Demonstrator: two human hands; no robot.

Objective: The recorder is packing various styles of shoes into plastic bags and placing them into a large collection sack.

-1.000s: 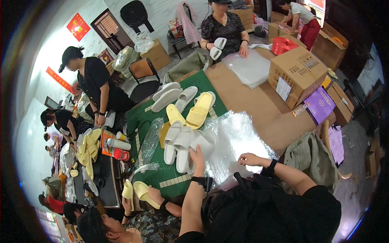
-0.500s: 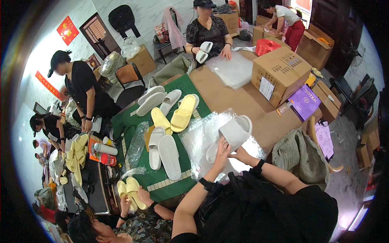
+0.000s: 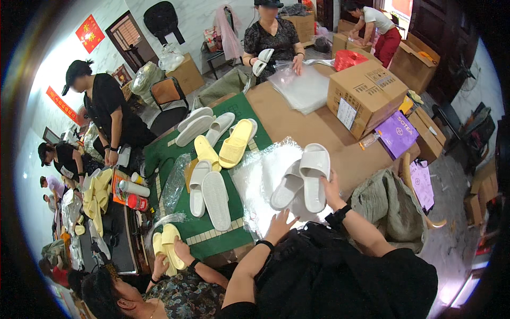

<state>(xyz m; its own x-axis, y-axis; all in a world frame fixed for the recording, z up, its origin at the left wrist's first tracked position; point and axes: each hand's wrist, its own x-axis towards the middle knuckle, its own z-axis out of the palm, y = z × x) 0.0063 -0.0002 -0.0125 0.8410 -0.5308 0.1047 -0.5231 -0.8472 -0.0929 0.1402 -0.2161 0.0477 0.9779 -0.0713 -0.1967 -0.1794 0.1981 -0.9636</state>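
Gripping white slippers (image 3: 305, 178) in right hand (image 3: 332, 190), left hand (image 3: 279, 223) on plastic bags (image 3: 255, 178)

White slippers (image 3: 304, 178); clear plastic bags (image 3: 263, 178); green mat (image 3: 175, 154); yellow slippers (image 3: 235, 142); brown cardboard box (image 3: 365, 95).

Big brown cardboard box (image 3: 366, 95) on the table's far right, white paper label (image 3: 346, 113) on its near side. Purple flat printed bag (image 3: 397, 134) just beside it, right. More brown cartons (image 3: 416, 63) behind. Red square wall sign (image 3: 90, 33) upper left; red strip banner (image 3: 62, 105) below it.
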